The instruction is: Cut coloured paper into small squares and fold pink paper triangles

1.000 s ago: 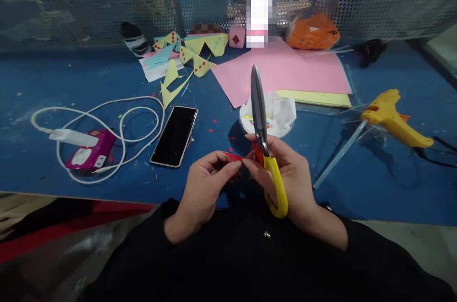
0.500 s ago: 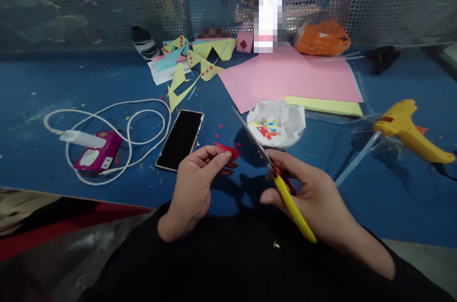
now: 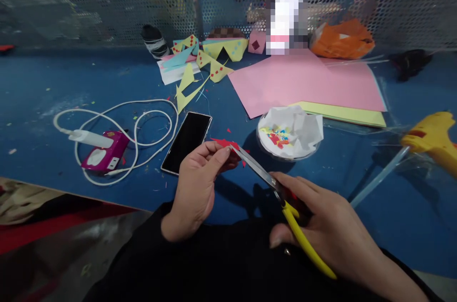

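Note:
Between the thumb and fingers of my left hand (image 3: 200, 183) is a small piece of red paper (image 3: 225, 143), partly covered by the fingertips. My right hand (image 3: 324, 216) grips a pair of scissors (image 3: 260, 172) with yellow and red handles. The blade tips meet the red paper right beside my left thumb. Just beyond the scissors stands a bowl (image 3: 314, 150) lined with white paper, with small red, yellow and blue paper bits (image 3: 276, 137) inside. A black-screened phone (image 3: 187, 141) lies close to my left hand.
Pink sheets (image 3: 303, 83) over yellow ones lie behind the bowl. A yellow glue gun (image 3: 430, 137) is at right. A purple power adapter (image 3: 105, 152) with a looped white cable (image 3: 157, 112) sits left. Yellow paper cutouts (image 3: 223, 48) and an orange bag (image 3: 342, 39) line the mesh panel.
The scissors have come down and left from near the bowl, so their tips now meet the red paper. My right hand has lowered. The whole view has shifted slightly.

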Demonstrator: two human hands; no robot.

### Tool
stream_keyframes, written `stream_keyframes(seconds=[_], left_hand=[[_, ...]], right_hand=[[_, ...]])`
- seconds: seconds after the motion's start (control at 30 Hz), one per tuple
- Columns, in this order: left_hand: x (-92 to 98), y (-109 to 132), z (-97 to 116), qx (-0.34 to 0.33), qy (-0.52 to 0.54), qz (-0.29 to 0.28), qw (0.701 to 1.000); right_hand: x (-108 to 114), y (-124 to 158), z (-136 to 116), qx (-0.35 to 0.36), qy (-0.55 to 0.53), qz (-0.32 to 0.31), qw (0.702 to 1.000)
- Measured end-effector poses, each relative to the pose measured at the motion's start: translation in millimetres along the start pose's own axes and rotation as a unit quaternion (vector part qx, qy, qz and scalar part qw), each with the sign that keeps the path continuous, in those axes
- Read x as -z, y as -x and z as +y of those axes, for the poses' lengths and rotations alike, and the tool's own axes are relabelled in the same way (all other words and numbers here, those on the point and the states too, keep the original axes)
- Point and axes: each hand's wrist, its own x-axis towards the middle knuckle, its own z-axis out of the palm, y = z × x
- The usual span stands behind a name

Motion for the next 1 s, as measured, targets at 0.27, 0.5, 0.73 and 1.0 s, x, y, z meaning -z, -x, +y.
stream_keyframes(seconds=[0.27, 0.5, 0.73, 1.0], left_hand=[[1.8, -1.2, -1.9, 0.008, -0.002, -0.009, 1.000], [2.8, -0.8, -1.5, 0.003, -0.020, -0.011, 1.000], [3.4, -0.6, 1.6, 0.004, -0.034, -0.016, 0.999], [2.4, -2.0, 2.0, 0.001, -0.029, -0.025, 0.999]], right_hand=[[-1.8, -0.4, 3.0, 0.011, -0.031, -0.006, 0.999], [0.0, 1.9, 2.9, -0.018, -0.091, -0.038, 0.995], [1.5, -1.3, 0.9, -0.043, -0.135, -0.061, 0.988], [1.5, -2.7, -0.8, -0.074, -0.181, -0.072, 0.978]])
